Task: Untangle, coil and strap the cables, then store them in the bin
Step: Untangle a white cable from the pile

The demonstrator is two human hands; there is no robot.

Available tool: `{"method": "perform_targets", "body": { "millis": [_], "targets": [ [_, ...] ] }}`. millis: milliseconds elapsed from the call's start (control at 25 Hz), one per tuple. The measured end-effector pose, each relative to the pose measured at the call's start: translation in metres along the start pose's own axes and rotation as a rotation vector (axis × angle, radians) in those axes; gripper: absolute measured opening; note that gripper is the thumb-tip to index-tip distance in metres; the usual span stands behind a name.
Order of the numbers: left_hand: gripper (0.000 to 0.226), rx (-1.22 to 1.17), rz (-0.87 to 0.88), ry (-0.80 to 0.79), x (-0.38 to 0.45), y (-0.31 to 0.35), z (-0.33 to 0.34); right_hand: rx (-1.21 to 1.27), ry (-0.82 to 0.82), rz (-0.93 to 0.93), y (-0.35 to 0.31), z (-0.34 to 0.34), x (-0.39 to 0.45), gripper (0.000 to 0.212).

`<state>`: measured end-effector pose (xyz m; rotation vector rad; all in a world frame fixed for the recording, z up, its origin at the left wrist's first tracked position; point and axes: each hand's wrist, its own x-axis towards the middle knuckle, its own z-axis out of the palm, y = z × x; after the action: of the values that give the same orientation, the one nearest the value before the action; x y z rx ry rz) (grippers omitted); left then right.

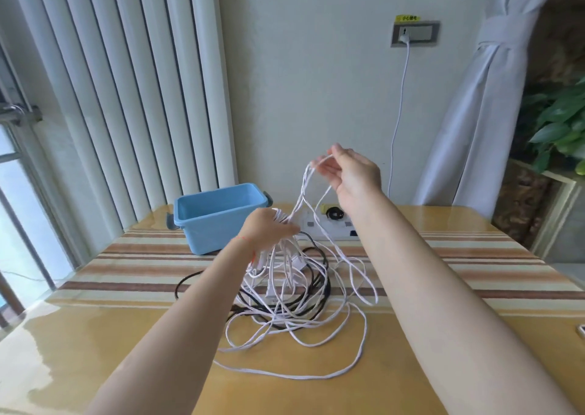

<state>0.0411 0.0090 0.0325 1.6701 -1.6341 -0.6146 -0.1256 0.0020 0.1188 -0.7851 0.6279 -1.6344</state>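
A tangle of white cable (304, 329) lies on the table, mixed with a black cable (316, 275). My left hand (269, 229) grips a bunch of white loops lifted above the pile. Higher and to the right, my right hand (351, 174) holds a white strand pinched at its fingertips; that strand runs down to the left hand's bunch. The blue plastic bin (218, 215) stands behind and left of the pile, and nothing shows inside it.
A white power strip (332, 227) with a small black coil (335, 214) on it lies at the table's back edge. A white cord (399, 110) hangs from a wall socket. A striped cloth (142, 265) crosses the table. Curtains and a plant (560, 120) stand to the right.
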Motion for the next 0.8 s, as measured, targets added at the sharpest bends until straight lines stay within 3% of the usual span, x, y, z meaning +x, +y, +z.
{"method": "perform_targets", "body": {
  "millis": [120,200,280,400,480,640,720,800],
  "targets": [
    [0.038,0.037,-0.032,-0.069,-0.002,0.0,-0.011,-0.143,0.095,0.065,0.004,-0.022,0.005,0.018],
    [0.037,-0.138,-0.03,0.014,-0.005,0.014,-0.018,-0.436,-0.069,0.179,0.016,-0.031,-0.005,0.008],
    [0.033,-0.452,-0.042,0.025,-0.003,0.038,-0.027,-0.6,-0.308,0.264,0.031,-0.032,-0.02,0.011],
    [0.029,-0.821,-0.006,-0.113,-0.001,0.074,-0.039,-0.692,-0.415,0.152,0.05,-0.028,-0.029,0.013],
    [0.026,-0.882,0.039,-0.16,-0.001,0.08,-0.039,-0.738,-0.378,0.05,0.055,-0.025,-0.026,0.009],
    [0.026,-1.016,0.026,-0.148,-0.002,0.058,-0.025,-1.0,-0.376,0.025,0.062,-0.031,-0.031,0.006],
    [0.025,-1.045,0.04,-0.061,-0.002,0.048,-0.02,-1.141,-0.43,0.124,0.063,-0.038,-0.036,0.011],
    [0.023,-0.877,0.043,0.063,-0.006,0.041,-0.017,-1.101,-0.45,0.19,0.059,-0.04,-0.038,0.016]
  ]
}}
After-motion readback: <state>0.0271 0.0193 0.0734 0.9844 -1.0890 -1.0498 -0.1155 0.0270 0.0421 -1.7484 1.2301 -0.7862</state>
